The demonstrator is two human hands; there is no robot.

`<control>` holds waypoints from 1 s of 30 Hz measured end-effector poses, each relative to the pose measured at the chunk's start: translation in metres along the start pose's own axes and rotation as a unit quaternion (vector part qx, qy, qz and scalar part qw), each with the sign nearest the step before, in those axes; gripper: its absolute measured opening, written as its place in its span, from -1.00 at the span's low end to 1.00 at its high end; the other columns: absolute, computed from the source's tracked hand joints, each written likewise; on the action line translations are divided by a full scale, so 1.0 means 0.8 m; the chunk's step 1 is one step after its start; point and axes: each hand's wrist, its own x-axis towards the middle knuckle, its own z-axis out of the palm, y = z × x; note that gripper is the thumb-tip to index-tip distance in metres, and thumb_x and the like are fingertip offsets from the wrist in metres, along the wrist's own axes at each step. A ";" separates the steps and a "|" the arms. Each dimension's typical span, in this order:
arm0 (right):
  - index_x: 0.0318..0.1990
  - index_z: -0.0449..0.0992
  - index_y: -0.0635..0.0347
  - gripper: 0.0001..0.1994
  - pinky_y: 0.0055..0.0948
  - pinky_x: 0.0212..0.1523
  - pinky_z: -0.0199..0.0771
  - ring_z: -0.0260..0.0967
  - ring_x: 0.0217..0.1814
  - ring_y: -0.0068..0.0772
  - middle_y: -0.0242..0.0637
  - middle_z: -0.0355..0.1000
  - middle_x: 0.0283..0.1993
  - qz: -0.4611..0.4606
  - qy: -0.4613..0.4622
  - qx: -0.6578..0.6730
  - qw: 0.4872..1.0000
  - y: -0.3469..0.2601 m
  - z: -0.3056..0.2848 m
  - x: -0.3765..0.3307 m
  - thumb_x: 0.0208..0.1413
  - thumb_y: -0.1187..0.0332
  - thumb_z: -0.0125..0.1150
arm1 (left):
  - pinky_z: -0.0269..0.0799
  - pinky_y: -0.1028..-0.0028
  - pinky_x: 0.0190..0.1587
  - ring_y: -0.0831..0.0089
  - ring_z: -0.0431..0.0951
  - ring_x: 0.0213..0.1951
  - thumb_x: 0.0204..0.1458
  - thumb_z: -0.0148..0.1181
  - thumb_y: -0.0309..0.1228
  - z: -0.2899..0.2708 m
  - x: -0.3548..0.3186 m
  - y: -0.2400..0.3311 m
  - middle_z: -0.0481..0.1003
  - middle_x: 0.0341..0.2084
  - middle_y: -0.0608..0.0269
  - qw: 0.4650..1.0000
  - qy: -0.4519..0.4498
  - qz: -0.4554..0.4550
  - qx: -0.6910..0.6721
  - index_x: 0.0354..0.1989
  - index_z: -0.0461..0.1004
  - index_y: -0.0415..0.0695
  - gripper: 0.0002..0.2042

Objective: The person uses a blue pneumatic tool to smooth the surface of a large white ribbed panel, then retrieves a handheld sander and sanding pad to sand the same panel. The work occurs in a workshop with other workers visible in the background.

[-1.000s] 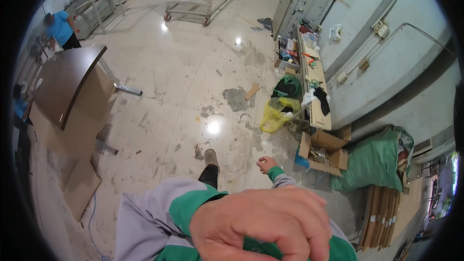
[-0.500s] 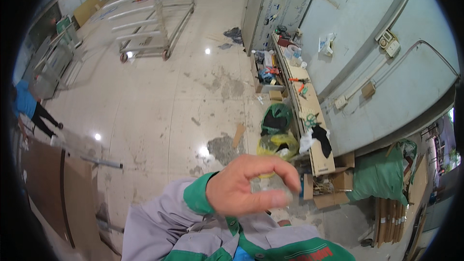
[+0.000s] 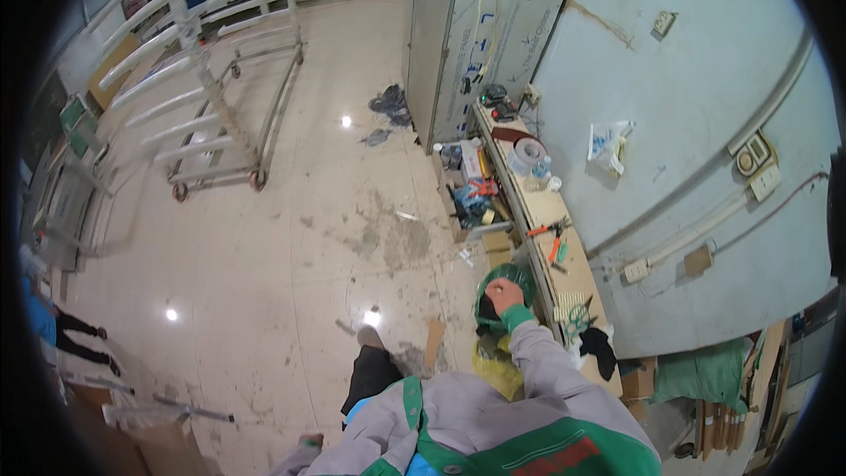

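The person's right hand [image 3: 504, 296] is stretched out ahead, its fingers curled together on the near rim of a green round bucket [image 3: 505, 286] that stands on the floor just left of a long low workbench [image 3: 540, 211] running along the right wall; whether the fingers truly clamp the rim or only rest on it cannot be told at this size. The left hand is not in view. Dark stuff lies inside the bucket, and a yellow bag [image 3: 498, 368] is crumpled on the floor just nearer than it, touching or almost touching its base. On the bench beside the hand lie orange-handled pliers [image 3: 545, 229], a green-handled tool [image 3: 561, 250] and a black cloth [image 3: 599, 345] at the near end. The reach looks long and one-sided, so a pull on the rim alone could tip the bucket and spill its contents, or swing it against the bench edge and knock the tools off. The yellow bag sits near the person's feet, with the black shoe [image 3: 370, 338] on the stained, glossy floor [image 3: 264, 256] to the left, so it could catch or slip under a step. The wheeled white rack [image 3: 220, 106] stands well apart, far left.
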 end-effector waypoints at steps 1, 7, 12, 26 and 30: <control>-0.22 0.65 0.17 -0.72 -0.08 -0.02 0.52 0.54 -0.06 0.08 -0.04 0.61 -0.16 -0.003 0.026 -0.010 1.000 -0.028 -0.004 0.058 0.07 0.15 0.36 | 0.41 0.15 0.25 0.04 0.57 0.15 0.25 -0.06 0.05 -0.024 0.016 0.002 0.59 0.05 -0.10 1.000 -0.012 -0.022 -0.010 0.10 0.59 -0.09 -0.48; -0.26 0.63 0.20 -0.66 -0.09 -0.12 0.49 0.54 -0.17 0.04 -0.05 0.61 -0.20 0.075 0.092 -0.016 0.993 -0.156 0.011 0.333 0.12 0.07 0.36 | 0.39 0.13 0.27 0.01 0.54 0.17 0.26 -0.08 0.04 -0.248 0.148 0.101 0.57 0.08 -0.09 0.999 -0.030 -0.011 0.030 0.08 0.61 -0.05 -0.49; -0.19 0.64 0.21 -0.74 -0.20 -0.16 0.52 0.58 -0.23 -0.06 -0.12 0.60 -0.31 -0.041 0.224 0.069 0.971 -0.264 -0.006 0.505 0.18 0.18 0.34 | 0.42 0.07 0.22 -0.09 0.54 0.13 0.25 -0.05 0.03 -0.520 0.308 0.310 0.57 0.05 -0.15 0.990 0.102 0.076 -0.066 0.02 0.63 -0.10 -0.50; 0.01 0.63 0.27 -0.73 -0.47 -0.26 0.48 0.48 -0.31 -0.52 -0.32 0.57 -0.33 -0.246 0.424 0.190 0.851 -0.585 -0.378 1.035 0.33 0.28 0.19 | 0.51 0.25 -0.17 0.28 0.59 -0.35 0.23 0.13 -0.10 -0.991 0.541 0.776 0.61 -0.43 0.10 0.934 0.247 0.208 -0.151 -0.14 0.58 -0.20 -0.63; 0.03 0.63 0.25 -0.65 -0.42 -0.26 0.49 0.50 -0.32 -0.46 -0.26 0.59 -0.32 -0.276 0.500 0.102 0.814 -0.657 -0.459 1.138 0.21 0.19 0.33 | 0.29 0.07 0.37 0.05 0.48 0.27 0.34 -0.19 0.03 -0.968 0.567 0.773 0.49 0.23 0.06 0.930 -0.039 0.209 0.299 0.27 0.50 0.01 -0.47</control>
